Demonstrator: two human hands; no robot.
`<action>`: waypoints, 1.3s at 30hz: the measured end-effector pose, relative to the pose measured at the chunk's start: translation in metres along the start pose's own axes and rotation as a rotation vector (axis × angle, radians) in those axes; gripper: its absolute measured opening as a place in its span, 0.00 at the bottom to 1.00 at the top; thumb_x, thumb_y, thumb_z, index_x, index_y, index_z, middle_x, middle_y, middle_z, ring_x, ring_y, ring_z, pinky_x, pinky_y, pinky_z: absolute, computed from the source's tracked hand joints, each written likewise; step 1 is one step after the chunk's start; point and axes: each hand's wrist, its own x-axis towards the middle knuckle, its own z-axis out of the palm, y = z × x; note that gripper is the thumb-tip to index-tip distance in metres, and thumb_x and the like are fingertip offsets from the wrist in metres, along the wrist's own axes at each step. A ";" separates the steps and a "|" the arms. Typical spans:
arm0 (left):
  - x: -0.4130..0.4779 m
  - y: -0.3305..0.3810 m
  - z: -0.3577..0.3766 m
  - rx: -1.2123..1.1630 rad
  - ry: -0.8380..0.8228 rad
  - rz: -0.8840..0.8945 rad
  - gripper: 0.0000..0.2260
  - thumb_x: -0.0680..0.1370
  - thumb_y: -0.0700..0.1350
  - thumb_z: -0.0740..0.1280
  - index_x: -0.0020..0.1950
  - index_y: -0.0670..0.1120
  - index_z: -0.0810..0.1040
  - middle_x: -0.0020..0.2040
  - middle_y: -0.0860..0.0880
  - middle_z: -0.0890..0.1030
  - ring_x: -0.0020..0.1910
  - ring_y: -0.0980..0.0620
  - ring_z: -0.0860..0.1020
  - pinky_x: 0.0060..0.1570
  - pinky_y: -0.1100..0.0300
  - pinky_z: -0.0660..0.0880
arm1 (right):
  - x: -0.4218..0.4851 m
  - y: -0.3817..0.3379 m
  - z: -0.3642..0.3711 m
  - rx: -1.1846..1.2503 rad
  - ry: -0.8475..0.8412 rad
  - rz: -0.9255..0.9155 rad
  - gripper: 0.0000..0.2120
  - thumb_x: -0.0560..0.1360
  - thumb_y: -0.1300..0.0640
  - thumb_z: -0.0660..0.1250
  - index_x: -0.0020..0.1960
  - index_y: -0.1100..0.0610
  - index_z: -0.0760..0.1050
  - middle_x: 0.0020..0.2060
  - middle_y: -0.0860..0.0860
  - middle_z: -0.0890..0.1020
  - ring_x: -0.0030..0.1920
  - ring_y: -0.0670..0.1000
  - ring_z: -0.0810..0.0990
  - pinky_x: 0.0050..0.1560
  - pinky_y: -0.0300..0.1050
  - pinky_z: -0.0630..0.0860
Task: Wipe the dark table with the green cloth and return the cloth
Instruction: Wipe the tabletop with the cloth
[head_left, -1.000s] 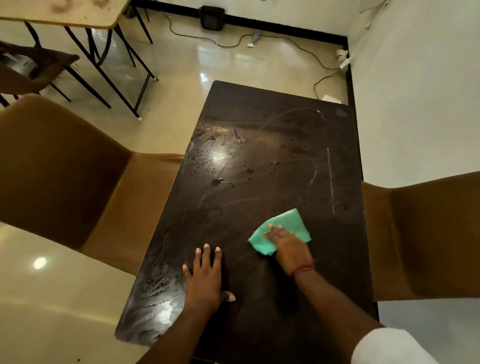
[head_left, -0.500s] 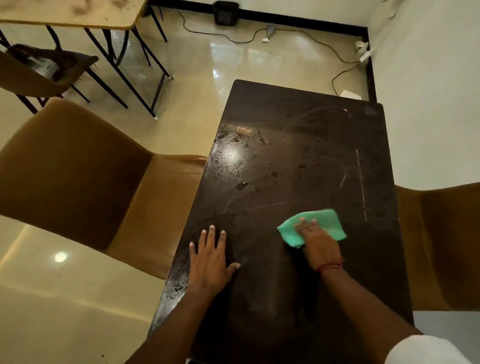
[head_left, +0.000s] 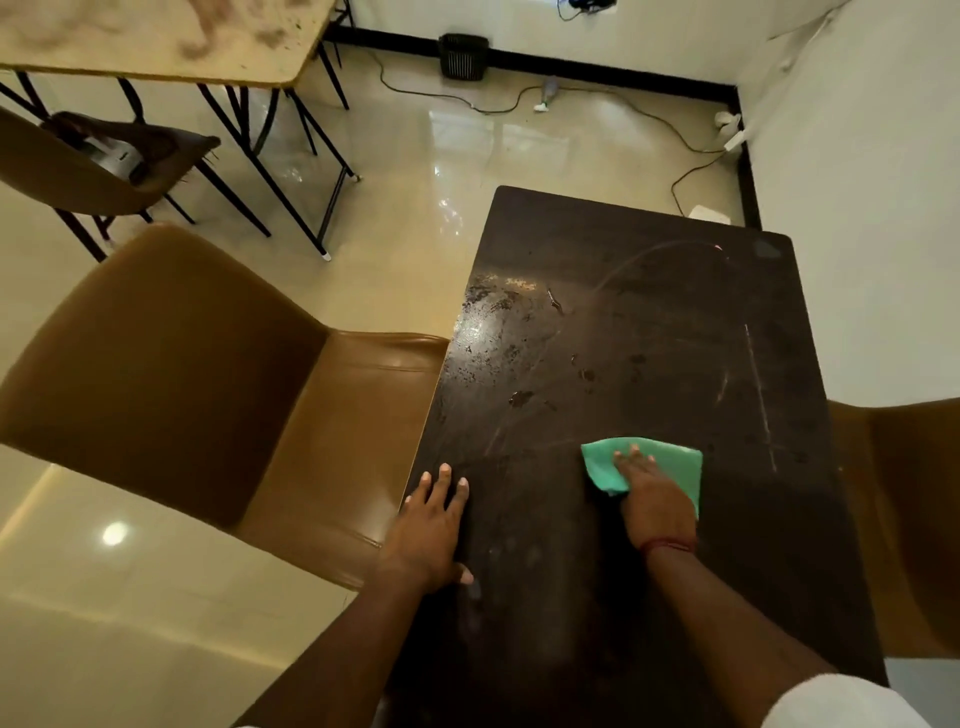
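The dark table (head_left: 639, 322) runs away from me, its top marked with smears, wet spots and pale streaks. A green cloth (head_left: 675, 462) lies flat on its near half. My right hand (head_left: 652, 499) presses down on the cloth with fingers spread across it; a red thread circles the wrist. My left hand (head_left: 431, 525) rests flat on the table's left edge, fingers apart, holding nothing.
A brown padded chair (head_left: 197, 379) stands tight against the table's left side, another brown chair (head_left: 904, 509) on the right. A white wall (head_left: 872, 208) lies beyond the table's right side. A pale folding table (head_left: 156, 36) and a cable (head_left: 623, 104) on the floor lie further off.
My right hand has slid the cloth rightward across the table. The left hand has stayed flat at the table's left edge. My head has turned left, shifting the whole view.
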 end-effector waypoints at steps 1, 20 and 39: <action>-0.001 0.002 0.002 0.000 0.016 -0.005 0.57 0.67 0.61 0.76 0.80 0.48 0.38 0.80 0.44 0.36 0.78 0.40 0.38 0.76 0.45 0.48 | 0.002 -0.012 0.001 0.041 0.040 0.124 0.27 0.77 0.66 0.57 0.75 0.52 0.62 0.76 0.54 0.60 0.76 0.56 0.59 0.73 0.55 0.62; -0.010 0.007 -0.004 -0.108 0.065 -0.013 0.50 0.70 0.53 0.76 0.80 0.47 0.45 0.80 0.45 0.38 0.78 0.42 0.36 0.77 0.47 0.43 | 0.004 -0.158 0.033 -0.171 -0.106 -0.432 0.27 0.80 0.64 0.53 0.77 0.53 0.52 0.78 0.57 0.53 0.76 0.64 0.53 0.72 0.57 0.63; -0.008 0.005 -0.004 -0.116 0.023 -0.016 0.53 0.72 0.52 0.75 0.79 0.48 0.37 0.79 0.45 0.32 0.77 0.41 0.34 0.76 0.46 0.41 | 0.059 -0.192 0.012 -0.073 -0.053 -0.206 0.22 0.80 0.64 0.55 0.73 0.54 0.63 0.76 0.58 0.60 0.75 0.62 0.58 0.73 0.57 0.62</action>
